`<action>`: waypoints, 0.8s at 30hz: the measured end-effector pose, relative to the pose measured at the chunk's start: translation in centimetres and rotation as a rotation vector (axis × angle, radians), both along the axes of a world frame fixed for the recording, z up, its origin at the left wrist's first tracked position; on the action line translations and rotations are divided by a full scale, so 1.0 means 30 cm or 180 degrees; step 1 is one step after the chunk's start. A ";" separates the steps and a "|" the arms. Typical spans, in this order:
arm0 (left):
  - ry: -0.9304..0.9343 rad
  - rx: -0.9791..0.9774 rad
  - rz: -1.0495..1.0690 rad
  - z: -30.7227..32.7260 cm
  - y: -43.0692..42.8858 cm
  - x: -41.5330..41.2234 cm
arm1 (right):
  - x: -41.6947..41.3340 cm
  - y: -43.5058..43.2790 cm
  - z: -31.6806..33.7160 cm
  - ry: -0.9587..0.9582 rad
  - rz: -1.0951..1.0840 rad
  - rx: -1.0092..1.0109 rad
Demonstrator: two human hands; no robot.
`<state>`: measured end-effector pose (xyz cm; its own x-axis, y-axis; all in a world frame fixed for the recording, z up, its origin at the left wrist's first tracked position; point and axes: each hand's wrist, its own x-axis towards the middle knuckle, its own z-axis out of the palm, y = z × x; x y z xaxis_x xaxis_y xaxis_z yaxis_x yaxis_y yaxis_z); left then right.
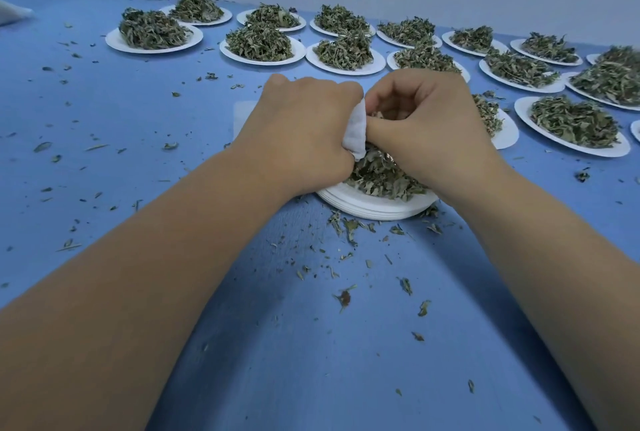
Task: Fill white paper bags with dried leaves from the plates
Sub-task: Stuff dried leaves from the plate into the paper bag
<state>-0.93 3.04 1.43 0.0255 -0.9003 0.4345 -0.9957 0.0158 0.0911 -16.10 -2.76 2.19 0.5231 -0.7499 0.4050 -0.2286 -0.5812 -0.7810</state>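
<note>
The left hand (298,132) has a closed grip on a small white paper bag (356,129). The fingers are wrapped round its body, so only a crumpled strip of paper shows between the two hands. The right hand (426,119) is curled at the bag's mouth with its thumb pressed to the paper. Bits of leaf show under the fingers, but whether that grip also pinches leaves is hidden.

The bag is held just above a heap of dried green leaves (381,177) on a stack of white paper plates (377,209), near the front of the blue desk (138,119).

The bag looks thin, soft and very light. It probably creases and collapses under a tight squeeze, so holding it by the rim with the mouth spread should work better than holding the body. The leaves look brittle, springy and almost weightless. They likely crumble and spill if forced, as the scattered leaf crumbs (346,222) round the stack suggest. Loose pinches taken from the top of the heap and pushed down gently seem right.

More white paper plates heaped with leaves (152,44) stand in rows farther back.
</note>
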 end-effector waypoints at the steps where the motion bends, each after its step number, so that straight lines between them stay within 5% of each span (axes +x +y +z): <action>1: -0.0079 -0.0019 0.0008 0.003 -0.001 0.003 | -0.003 0.001 0.000 -0.0056 -0.0004 0.0003; 8: 0.0623 -0.0175 0.0338 0.011 0.030 0.041 | -0.047 -0.030 0.006 -0.0258 0.0577 0.0752; 15: 0.0738 -0.0056 0.0299 0.004 0.014 0.025 | -0.041 -0.004 -0.003 0.0290 0.0664 -0.0172; 24: 0.0536 0.0047 0.0024 -0.008 0.018 0.029 | -0.059 -0.026 0.003 0.0289 0.0564 -0.0043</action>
<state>-0.06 3.59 1.19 0.1037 -0.9060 0.4103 -0.9664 0.0057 0.2569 -17.88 -3.54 2.27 0.6814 -0.6376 0.3595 -0.1910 -0.6290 -0.7536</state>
